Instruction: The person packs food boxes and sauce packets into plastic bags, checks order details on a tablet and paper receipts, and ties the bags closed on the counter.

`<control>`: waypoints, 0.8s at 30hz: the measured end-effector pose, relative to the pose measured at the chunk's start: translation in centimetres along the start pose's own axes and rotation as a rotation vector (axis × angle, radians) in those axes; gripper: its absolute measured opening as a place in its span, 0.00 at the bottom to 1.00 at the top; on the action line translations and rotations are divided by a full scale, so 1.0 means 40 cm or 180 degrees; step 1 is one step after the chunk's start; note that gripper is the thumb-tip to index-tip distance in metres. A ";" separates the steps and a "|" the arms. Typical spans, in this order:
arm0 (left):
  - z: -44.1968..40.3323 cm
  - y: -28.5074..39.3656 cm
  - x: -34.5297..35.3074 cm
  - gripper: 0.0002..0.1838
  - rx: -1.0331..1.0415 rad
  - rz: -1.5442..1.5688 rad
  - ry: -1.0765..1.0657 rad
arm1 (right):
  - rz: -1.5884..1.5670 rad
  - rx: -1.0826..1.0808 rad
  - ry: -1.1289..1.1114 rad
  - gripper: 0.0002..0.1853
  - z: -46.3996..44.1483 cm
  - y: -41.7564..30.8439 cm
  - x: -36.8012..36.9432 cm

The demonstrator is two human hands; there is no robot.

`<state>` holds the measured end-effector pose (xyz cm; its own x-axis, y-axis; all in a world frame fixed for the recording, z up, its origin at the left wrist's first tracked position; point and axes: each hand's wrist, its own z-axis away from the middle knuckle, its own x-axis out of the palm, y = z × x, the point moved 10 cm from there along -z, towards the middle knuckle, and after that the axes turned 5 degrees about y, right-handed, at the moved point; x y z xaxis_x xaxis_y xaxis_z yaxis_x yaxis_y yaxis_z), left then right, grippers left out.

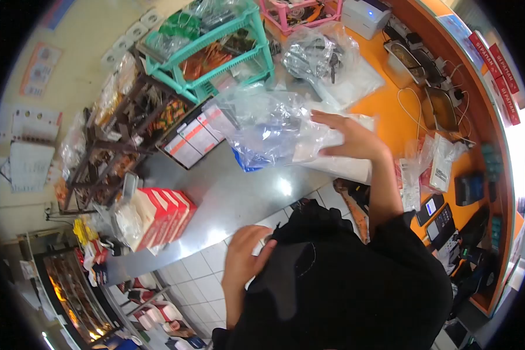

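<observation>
My right hand (347,137) reaches over the counter with its fingers spread, touching or just above the edge of a clear plastic bag pile (268,125). Something blue shows under the plastic at its lower left. White sheets or bags (344,166) lie under the hand. Near my body, at the counter's front edge, is my left hand (248,254), its thumb apart from the curled fingers, with nothing visible in it. A larger heap of clear bags (318,58) lies behind.
A green basket rack (216,76) and brown shelves (114,146) stand at the left. Red-and-white boxes (163,219) sit on the metal counter (227,204). Food containers (405,61), cables and a card terminal (440,227) are on the orange surface at the right.
</observation>
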<state>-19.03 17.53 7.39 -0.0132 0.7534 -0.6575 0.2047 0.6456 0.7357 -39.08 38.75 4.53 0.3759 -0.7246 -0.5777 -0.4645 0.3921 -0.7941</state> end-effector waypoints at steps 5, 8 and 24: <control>-0.025 -0.013 0.067 0.13 -0.0264 0.0157 -0.0431 | 0.0824 0.1932 0.0662 0.20 -0.004 0.531 -0.139; -0.035 -0.034 0.075 0.13 -0.0374 -0.0018 -0.0507 | 0.1715 0.1089 0.1529 0.18 -0.062 0.761 -0.116; 0.072 -0.181 0.032 0.12 -0.1350 0.0123 0.0191 | 0.2040 0.0752 0.1464 0.13 -0.226 0.607 -0.386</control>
<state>-17.71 13.45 0.76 -0.0728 0.7758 -0.6267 -0.2141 0.6016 0.7696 -63.41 54.34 -4.11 -0.2947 -0.4593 -0.8380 -0.2770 0.8803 -0.3851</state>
